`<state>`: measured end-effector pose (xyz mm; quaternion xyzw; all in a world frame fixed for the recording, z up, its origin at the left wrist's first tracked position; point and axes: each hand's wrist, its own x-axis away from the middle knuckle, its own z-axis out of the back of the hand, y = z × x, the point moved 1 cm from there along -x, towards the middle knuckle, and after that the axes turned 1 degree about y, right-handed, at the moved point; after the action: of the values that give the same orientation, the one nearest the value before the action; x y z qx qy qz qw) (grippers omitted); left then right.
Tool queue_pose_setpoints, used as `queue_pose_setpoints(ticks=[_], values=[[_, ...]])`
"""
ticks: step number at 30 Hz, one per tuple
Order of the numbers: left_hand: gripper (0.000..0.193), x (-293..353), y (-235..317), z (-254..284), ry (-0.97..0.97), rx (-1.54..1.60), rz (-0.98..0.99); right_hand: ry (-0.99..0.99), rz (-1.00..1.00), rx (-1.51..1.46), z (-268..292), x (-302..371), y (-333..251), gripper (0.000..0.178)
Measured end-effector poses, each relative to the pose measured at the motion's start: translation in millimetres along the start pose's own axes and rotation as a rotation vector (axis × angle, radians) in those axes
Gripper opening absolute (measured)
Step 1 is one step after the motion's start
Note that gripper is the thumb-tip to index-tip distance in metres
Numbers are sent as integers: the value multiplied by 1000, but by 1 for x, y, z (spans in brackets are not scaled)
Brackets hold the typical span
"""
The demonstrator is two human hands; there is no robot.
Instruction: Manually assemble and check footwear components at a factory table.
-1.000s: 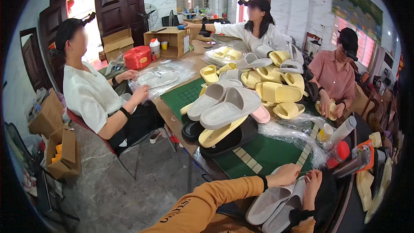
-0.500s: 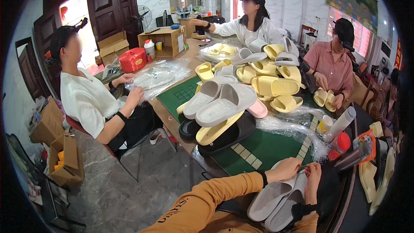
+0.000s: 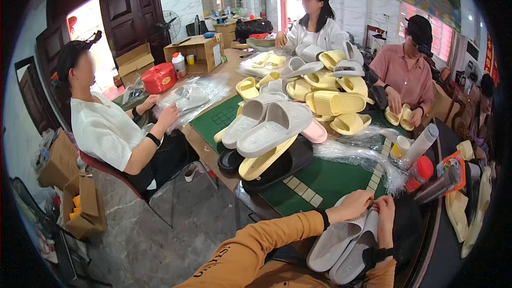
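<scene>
Side by side at the lower right lies a pair of grey slide sandals (image 3: 337, 241), toes toward me, their ribbed straps at the far end. Over the straps, my left hand (image 3: 351, 206) is closed, thumb and fingers pinched together. Close beside it, my right hand (image 3: 384, 217) is also pinched, its wrist along the right sandal. A thin green strip ran between my fingertips half a second ago; now the fingers mostly hide it. Just beyond my hands lies a bundle of clear plastic bags or film (image 3: 368, 162).
Grey, yellow and black sandals form a heap (image 3: 277, 128) on the green mat (image 3: 298, 194). On the right stand a yellow-and-white cup (image 3: 400, 147), a red-lidded jar (image 3: 420, 173) and a tumbler (image 3: 424, 141). Three co-workers sit around the table, handling sandals and plastic bags.
My fingertips have come closer together over the straps, and the green strip hardly shows. The view has shifted slightly. Across the table, a co-worker's outstretched arm has drawn back toward the table.
</scene>
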<state>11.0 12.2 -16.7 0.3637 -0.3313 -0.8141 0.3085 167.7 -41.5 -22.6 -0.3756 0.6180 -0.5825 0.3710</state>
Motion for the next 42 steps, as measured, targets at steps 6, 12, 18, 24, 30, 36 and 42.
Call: queue_pose_setpoints(ticks=[6,12,18,24,30,36,42], values=[[11,-1,-6,-5,60,6,-33,-169,89,104,-4,0,-1,9],[9,1,0,1,97,-7,-56,-169,103,192,-5,-1,0,9],[9,1,-2,0,104,-10,-43,-179,104,294,-9,1,-4,14],[10,0,0,1,97,-17,-53,-164,144,216,-1,-2,5,11],[11,0,0,0,51,-23,14,-131,106,158,-3,-4,6,10],[13,-1,0,0,70,-37,-30,-167,88,225,-1,-7,13,13],[11,1,-3,-1,59,-30,-21,-175,76,168,-2,-5,12,15]])
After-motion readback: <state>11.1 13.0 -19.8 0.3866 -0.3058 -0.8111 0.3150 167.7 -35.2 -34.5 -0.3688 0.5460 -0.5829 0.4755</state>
